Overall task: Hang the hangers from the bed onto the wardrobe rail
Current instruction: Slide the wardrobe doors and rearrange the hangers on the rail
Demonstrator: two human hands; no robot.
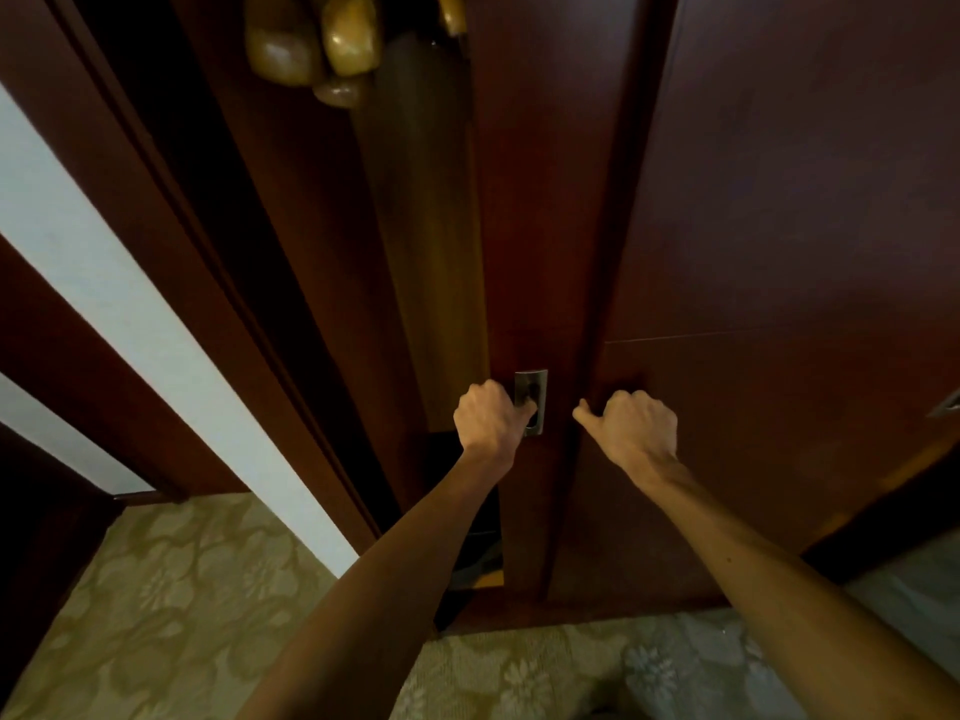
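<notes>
Left hand (491, 420) fingers hooking recessed handle (531, 402) of sliding wardrobe door (540, 226); right hand (641, 426) clenching door edge, holding nothing. Wooden hangers (317, 44) hanging at wardrobe top. Bed unseen; remaining hangers unclear.

We are seeing a dark reddish-brown wardrobe door (545, 200) carrying a silver-grey metal handle (532, 401). We are observing golden-brown wooden hangers (332, 44) inside. The carpet (171, 605) is showing a pale olive-beige floral pattern. The wall strip (104, 283) is appearing white.
</notes>
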